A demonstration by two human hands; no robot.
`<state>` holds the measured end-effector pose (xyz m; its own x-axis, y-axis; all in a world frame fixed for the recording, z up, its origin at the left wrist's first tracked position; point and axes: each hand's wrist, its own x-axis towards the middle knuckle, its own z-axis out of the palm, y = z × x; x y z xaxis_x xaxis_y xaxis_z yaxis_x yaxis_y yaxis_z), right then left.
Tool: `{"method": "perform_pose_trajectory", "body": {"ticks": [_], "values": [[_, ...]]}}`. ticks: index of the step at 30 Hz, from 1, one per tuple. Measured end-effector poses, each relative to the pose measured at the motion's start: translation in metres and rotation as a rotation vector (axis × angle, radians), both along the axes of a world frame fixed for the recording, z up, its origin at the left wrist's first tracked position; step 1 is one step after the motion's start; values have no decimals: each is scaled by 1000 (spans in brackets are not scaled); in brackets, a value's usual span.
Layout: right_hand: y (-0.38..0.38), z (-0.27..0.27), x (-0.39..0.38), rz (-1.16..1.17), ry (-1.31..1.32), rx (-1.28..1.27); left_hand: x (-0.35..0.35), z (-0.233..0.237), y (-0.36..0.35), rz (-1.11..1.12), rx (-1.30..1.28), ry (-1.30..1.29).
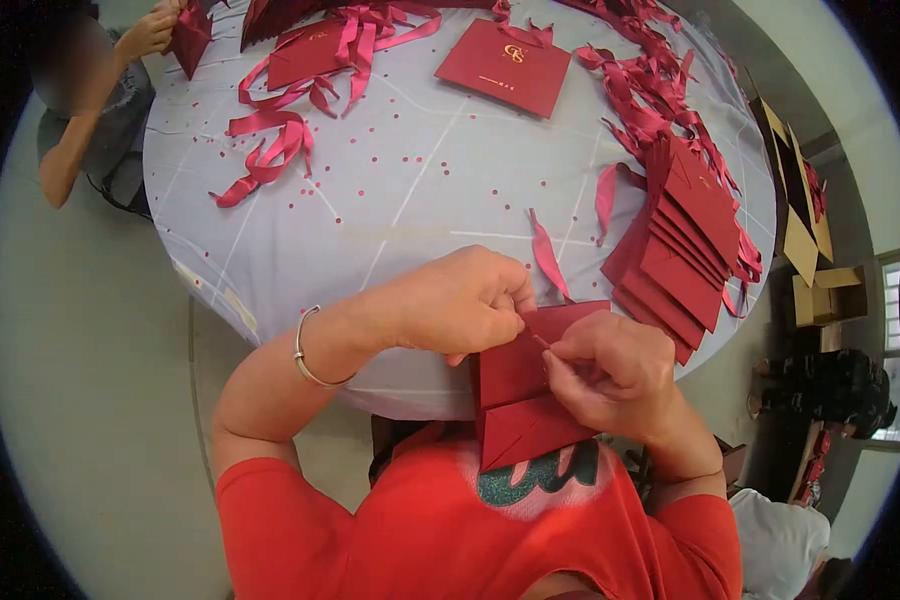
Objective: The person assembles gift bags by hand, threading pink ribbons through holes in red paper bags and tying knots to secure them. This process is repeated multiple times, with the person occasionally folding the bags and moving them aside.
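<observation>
Pinching is what both hands do here. The left hand (pixel 460 305), bracelet at the wrist, has its grip clenched on the top corner of a flat red bag (pixel 515 405). The right hand (pixel 610 375) has its grip closed on the same bag from the other side, thumb and forefinger meeting at a thin tip by the top edge. I cannot tell whether that tip is ribbon or paper.

The bag hangs off the near edge of the table (pixel 410 190), tilted against the person's chest, with only its top corner over the cloth. A loose ribbon (pixel 548 255) comes up from between the two hands and lies on the table just beyond them.

The work looks like feeding ribbon through the bag's top edge. To do it well:

- Hold the bag flat and taut between the hands, so the edge does not buckle.
- Pinch close to the ribbon's tip, where it is stiffest.
- Pull along the ribbon's length rather than sideways, since the paper may tear at the edge.
- Keep the free tail untwisted and away from the stack (pixel 685 250) at the right edge, because its own ribbons could snag.

At the far left corner, another person's hand (pixel 150 30) holds a similar red piece.
</observation>
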<state>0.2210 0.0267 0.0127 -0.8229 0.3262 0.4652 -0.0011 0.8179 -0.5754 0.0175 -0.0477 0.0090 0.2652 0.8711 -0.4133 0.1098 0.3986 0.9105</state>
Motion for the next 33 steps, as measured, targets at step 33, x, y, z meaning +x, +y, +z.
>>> {"method": "perform_pose_trajectory", "body": {"ticks": [33], "values": [[47, 31, -29, 235, -376, -380, 2, 1, -4, 67, 126, 55]]}}
